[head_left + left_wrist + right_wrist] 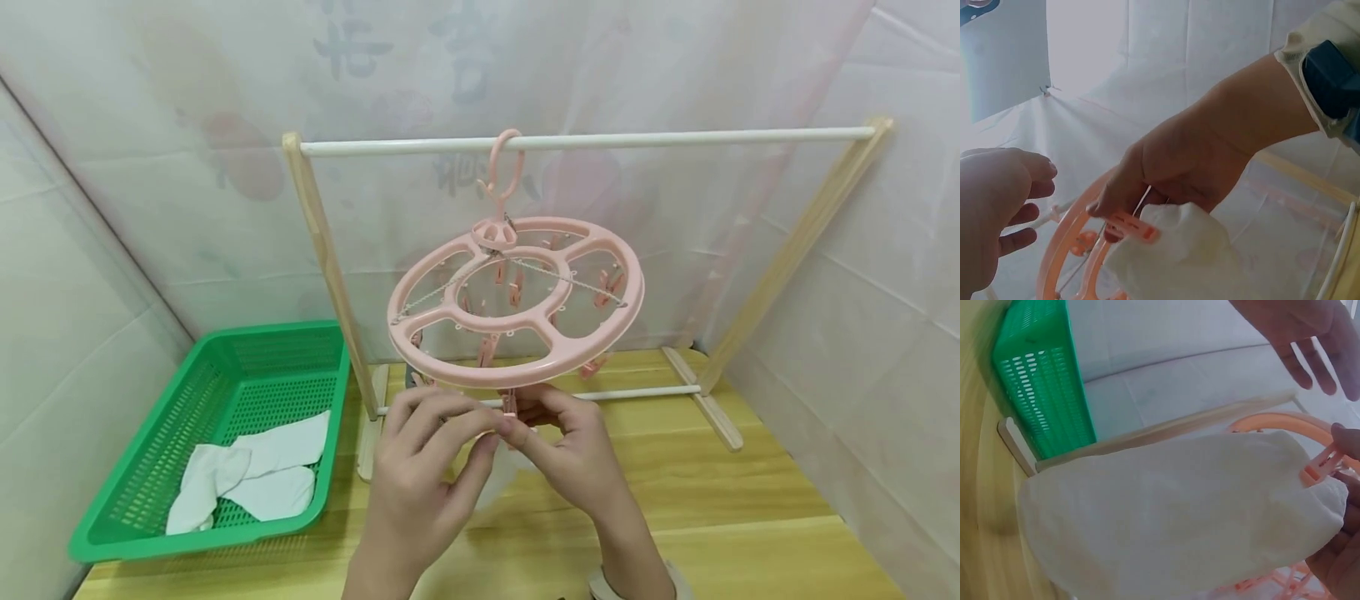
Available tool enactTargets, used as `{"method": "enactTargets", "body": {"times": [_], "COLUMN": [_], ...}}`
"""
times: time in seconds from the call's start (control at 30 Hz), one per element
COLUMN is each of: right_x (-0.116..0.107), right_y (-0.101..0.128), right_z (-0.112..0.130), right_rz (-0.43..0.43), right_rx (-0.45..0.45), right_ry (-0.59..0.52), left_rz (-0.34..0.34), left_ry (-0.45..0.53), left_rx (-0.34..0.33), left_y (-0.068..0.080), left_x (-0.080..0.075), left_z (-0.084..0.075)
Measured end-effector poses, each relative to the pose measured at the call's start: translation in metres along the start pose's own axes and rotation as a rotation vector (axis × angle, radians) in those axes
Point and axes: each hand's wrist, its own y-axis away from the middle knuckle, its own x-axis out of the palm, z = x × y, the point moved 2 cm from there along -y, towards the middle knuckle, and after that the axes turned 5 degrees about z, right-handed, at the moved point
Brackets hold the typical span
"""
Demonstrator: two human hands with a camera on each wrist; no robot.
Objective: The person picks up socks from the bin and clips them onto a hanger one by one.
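Cloth (1172, 512) is filling the centre of the right-wrist view, its right end meeting a pink clip (1321, 467).
In the head view's lower centre, the right hand (572, 454) is pinching the clip under the round pink hanger (498, 377); whether its other fingers are gripping cloth too, I cannot tell. The left hand (418, 462), just left, is holding nothing, fingers loosely bent and partly spread. Judgement: good practice is seating the edge deep in the clip, easing pressure slowly, and tugging lightly before letting go.
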Motion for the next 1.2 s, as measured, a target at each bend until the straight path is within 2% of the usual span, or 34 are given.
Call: {"method": "enactTargets", "body": {"times": [0.1, 0.27, 0.47, 0.57, 0.67, 0.93, 1.1, 1.2], "right_x": [0.001, 0.002, 0.004, 0.004, 0.003, 0.002, -0.004, -0.012], "right_y": [0.001, 0.001, 0.001, 0.001, 0.0, 0.0, 0.001, 0.002], "right_z": [-0.002, -0.005, -0.007, -0.008, -0.009, -0.006, -0.002, 0.003], "right_rz": [0.011, 0.009, 0.011, 0.01, 0.01, 0.032, -0.014, -0.067], "right_rx": [0.014, 0.022, -0.028, -0.024, 0.001, 0.006, -0.008, -0.079], "right_ry": [0.043, 0.075, 0.1, 0.118, 0.122, 0.158, 0.201, 0.227], "left_rz": [-0.015, -0.007, 0.112, 0.177, 0.213, 0.201, 0.19, 0.177], "left_ry": [-0.015, -0.029, -0.062, -0.087, -0.091, -0.088, -0.082, -0.081], "left_rx": [0.023, 0.017, -0.069, -0.109, -0.133, -0.151, -0.169, -0.175], "left_y": [-0.004, -0.009, -0.005, 0.0, 0.003, 0.004, 0.005, 0.005], "left_x": [0.004, 0.013, 0.023, 0.025, 0.027, 0.027, 0.026, 0.026], "left_z": [-0.003, -0.004, 0.002, 0.007, 0.01, 0.015, 0.018, 0.02]}}
